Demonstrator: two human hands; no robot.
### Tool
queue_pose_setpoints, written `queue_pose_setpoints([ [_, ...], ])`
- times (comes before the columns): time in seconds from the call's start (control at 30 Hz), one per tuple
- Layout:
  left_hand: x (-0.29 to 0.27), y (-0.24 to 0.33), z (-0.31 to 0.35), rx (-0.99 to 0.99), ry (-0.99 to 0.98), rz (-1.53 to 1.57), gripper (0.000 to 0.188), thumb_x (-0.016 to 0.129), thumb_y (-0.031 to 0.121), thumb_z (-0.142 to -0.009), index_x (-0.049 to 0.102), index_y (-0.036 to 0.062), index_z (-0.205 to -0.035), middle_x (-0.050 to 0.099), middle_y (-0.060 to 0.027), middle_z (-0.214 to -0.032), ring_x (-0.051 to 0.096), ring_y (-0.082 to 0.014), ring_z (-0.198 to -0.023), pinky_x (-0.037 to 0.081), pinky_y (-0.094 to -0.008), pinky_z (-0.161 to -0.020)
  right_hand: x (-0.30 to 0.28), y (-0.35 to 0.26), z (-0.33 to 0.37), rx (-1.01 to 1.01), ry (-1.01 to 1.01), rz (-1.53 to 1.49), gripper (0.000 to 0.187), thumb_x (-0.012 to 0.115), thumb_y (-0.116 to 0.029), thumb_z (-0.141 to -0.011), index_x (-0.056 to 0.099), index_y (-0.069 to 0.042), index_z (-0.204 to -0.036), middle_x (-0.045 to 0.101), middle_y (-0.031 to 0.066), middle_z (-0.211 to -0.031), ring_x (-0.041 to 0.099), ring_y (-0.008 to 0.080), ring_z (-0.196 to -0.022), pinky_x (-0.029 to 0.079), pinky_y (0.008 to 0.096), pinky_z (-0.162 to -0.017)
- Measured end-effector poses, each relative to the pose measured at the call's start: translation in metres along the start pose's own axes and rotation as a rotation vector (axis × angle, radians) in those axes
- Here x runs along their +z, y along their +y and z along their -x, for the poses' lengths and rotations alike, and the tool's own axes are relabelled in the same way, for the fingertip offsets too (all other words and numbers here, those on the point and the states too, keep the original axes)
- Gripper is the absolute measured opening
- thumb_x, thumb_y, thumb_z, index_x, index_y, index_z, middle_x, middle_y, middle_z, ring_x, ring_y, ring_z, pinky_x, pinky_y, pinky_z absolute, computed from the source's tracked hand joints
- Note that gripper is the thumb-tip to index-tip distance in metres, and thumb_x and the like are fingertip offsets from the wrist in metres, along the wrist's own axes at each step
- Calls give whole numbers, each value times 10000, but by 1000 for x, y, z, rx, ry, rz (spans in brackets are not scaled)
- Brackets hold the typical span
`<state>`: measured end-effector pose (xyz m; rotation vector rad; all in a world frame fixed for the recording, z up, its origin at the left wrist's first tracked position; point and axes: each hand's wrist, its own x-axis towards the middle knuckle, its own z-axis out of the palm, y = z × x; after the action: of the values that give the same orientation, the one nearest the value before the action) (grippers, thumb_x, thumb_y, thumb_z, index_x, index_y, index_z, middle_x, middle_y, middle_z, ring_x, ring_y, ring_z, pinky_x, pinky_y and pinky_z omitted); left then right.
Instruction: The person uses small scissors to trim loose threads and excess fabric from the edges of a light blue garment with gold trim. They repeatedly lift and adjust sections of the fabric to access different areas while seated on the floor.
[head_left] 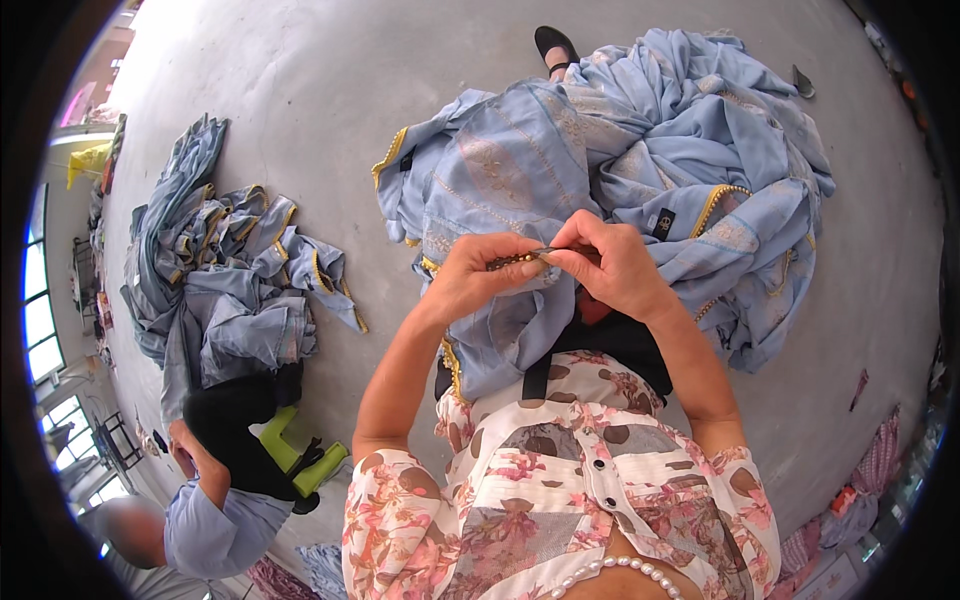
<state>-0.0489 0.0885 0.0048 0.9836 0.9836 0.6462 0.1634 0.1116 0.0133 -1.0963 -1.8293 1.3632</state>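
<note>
Light blue embroidered fabric (pixel 500 170) with a beaded yellow edge lies across my lap and spreads onto the floor. My left hand (pixel 480 270) is closed on a short dark edge with small gold beads (pixel 508 261), which seems to belong to this fabric. Fingertips of my right hand (pixel 612 265) pinch at the end of that edge, against my left thumb and forefinger. Whatever lies between the right fingertips is too small to make out. To the right, the fabric bunches in folds, with a black label (pixel 663 224) beside a yellow-trimmed edge.
At the left, another heap of blue yellow-trimmed cloth (pixel 235 270) lies before a person in a light blue top (pixel 220 530), next to a lime-green stool (pixel 300 455). A black shoe (pixel 555 45) shows beyond the fabric. Checked pink cloth (pixel 880 455) lies at the lower right.
</note>
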Motion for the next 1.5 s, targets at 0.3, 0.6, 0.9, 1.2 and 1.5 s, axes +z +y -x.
queue_pose_setpoints([
  [0.3,-4,7,5,-58,70,109,203,678,132,-860,690,9,-1022,656,17,-909,538,-31,-790,430,-176,-710,-6,15,6,95,82,-233,230,676,-164,-880,564,11,-981,633,40,-821,584,64,-755,472,204,-674],
  [0.6,-4,6,2,-64,-1,35,226,674,163,-876,675,9,-1041,644,15,-891,566,-48,-828,470,-197,-733,-1,5,1,155,-83,-198,216,668,-161,-884,549,16,-920,643,50,-774,576,64,-695,464,215,-614],
  [0.9,-11,-5,-1,-19,153,295,157,621,130,-901,662,13,-997,657,-8,-890,572,-34,-777,454,-180,-672,1,11,11,32,237,-175,249,715,-176,-847,564,-4,-945,602,9,-745,552,39,-659,442,195,-569],
  [1.2,-8,-2,-1,-36,136,482,108,606,125,-897,624,27,-939,634,3,-837,580,-41,-715,465,-188,-637,19,9,6,-296,294,334,295,757,-210,-770,577,-47,-936,566,55,-674,564,175,-546,461,283,-509],
  [1.5,-8,-3,-1,-72,122,479,126,605,135,-897,625,22,-949,639,-1,-843,593,-45,-733,479,-193,-654,21,8,5,-267,292,336,263,759,-201,-764,580,-59,-895,581,51,-662,578,185,-554,463,293,-511],
])
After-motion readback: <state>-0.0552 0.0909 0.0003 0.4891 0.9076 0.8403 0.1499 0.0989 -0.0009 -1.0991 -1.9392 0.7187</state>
